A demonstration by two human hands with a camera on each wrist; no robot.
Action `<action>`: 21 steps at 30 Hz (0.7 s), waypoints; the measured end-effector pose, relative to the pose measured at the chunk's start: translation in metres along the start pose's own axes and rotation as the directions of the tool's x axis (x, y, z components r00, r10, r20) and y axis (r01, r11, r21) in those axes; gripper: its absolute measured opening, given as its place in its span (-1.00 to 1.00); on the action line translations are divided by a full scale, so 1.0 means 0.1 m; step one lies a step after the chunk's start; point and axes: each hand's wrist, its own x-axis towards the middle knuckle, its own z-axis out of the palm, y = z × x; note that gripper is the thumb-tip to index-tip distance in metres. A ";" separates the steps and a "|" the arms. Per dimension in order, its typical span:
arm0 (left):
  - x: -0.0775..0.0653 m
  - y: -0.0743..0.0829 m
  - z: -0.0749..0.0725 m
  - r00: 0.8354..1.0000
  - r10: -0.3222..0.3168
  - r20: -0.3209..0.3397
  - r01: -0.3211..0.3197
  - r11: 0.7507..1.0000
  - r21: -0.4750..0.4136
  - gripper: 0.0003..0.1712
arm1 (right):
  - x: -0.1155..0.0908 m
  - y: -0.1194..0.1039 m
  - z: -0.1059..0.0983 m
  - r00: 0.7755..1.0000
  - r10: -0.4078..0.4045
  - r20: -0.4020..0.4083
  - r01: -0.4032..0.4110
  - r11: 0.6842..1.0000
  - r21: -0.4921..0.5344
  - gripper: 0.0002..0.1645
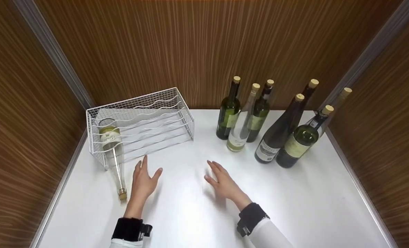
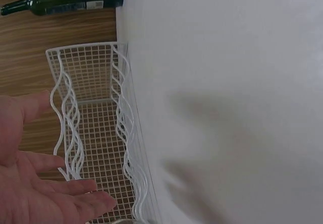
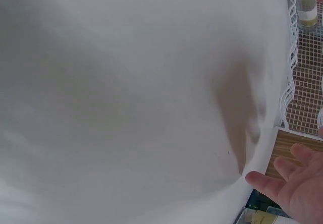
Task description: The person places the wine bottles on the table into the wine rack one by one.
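Observation:
My left hand (image 1: 145, 182) hovers over the white table, fingers spread and holding nothing. Just left of it a clear corked wine bottle (image 1: 116, 162) lies in the white wire wine rack (image 1: 156, 150), its neck sticking out of the front. In the left wrist view the rack's wavy wires (image 2: 65, 118) appear beyond the fingers. My right hand (image 1: 225, 184), also with extended fingers and nothing in it, is above the table's middle. Nearest to it stands a clear corked bottle (image 1: 240, 129) beside a green bottle (image 1: 225, 119).
Several more corked wine bottles stand upright at the right, among them a dark bottle with a white label (image 1: 271, 143) and a green bottle with a pale label (image 1: 299, 144). Wood-grain walls (image 1: 204, 51) with metal corner strips enclose the white table (image 1: 190, 213).

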 end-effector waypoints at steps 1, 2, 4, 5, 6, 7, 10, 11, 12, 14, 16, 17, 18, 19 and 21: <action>0.00 0.02 0.03 1.000 0.008 0.003 -0.008 1.000 -0.003 -0.10 | -0.01 0.02 -0.02 1.000 0.009 -0.008 -0.009 1.000 0.011 -0.23; -0.01 0.03 0.06 1.000 0.017 0.007 -0.016 1.000 -0.008 -0.10 | -0.02 0.03 -0.04 1.000 0.018 -0.017 -0.017 1.000 0.016 -0.23; -0.02 0.06 0.13 0.999 0.035 0.012 -0.035 0.999 -0.021 -0.11 | -0.04 0.06 -0.10 0.999 0.036 -0.037 -0.035 0.999 0.023 -0.21; -0.02 0.07 0.16 0.999 0.044 0.017 -0.043 0.999 -0.027 -0.12 | -0.05 0.07 -0.13 0.998 0.036 -0.048 -0.034 0.999 0.034 -0.20; -0.03 0.09 0.18 0.998 0.054 0.021 -0.053 0.998 -0.034 -0.12 | -0.06 0.08 -0.16 0.998 0.039 -0.058 -0.036 0.998 0.044 -0.20; -0.04 0.11 0.21 0.998 0.061 0.025 -0.060 0.997 -0.041 -0.11 | -0.06 0.09 -0.19 0.997 0.045 -0.067 -0.041 0.998 0.052 -0.20; -0.06 0.16 0.29 0.996 0.080 0.039 -0.078 0.995 -0.058 -0.11 | -0.08 0.14 -0.27 0.993 0.055 -0.101 -0.047 0.996 0.080 -0.18; -0.07 0.18 0.32 0.996 0.083 0.046 -0.080 0.995 -0.064 -0.11 | -0.09 0.16 -0.30 0.992 0.060 -0.112 -0.050 0.995 0.089 -0.18; -0.07 0.20 0.34 0.995 0.086 0.050 -0.083 0.994 -0.070 -0.11 | -0.09 0.18 -0.32 0.990 0.074 -0.124 -0.063 0.994 0.092 -0.18; -0.09 0.25 0.38 0.994 0.091 0.060 -0.086 0.993 -0.082 -0.11 | -0.09 0.21 -0.37 0.984 0.095 -0.152 -0.080 0.991 0.104 -0.18; -0.11 0.29 0.42 0.993 0.094 0.071 -0.087 0.992 -0.095 -0.11 | -0.09 0.24 -0.41 0.977 0.115 -0.180 -0.094 0.988 0.121 -0.19; -0.12 0.31 0.44 0.993 0.095 0.077 -0.086 0.991 -0.105 -0.11 | -0.08 0.25 -0.44 0.973 0.123 -0.194 -0.100 0.987 0.128 -0.19; -0.13 0.33 0.46 0.992 0.097 0.084 -0.087 0.989 -0.116 -0.11 | -0.08 0.27 -0.47 0.970 0.131 -0.207 -0.104 0.985 0.134 -0.19; -0.13 0.35 0.47 0.991 0.099 0.090 -0.087 0.988 -0.127 -0.11 | -0.07 0.28 -0.50 0.966 0.135 -0.218 -0.105 0.984 0.143 -0.18; -0.14 0.39 0.51 0.989 0.106 0.102 -0.091 0.985 -0.149 -0.11 | -0.05 0.29 -0.57 0.959 0.144 -0.243 -0.107 0.981 0.159 -0.17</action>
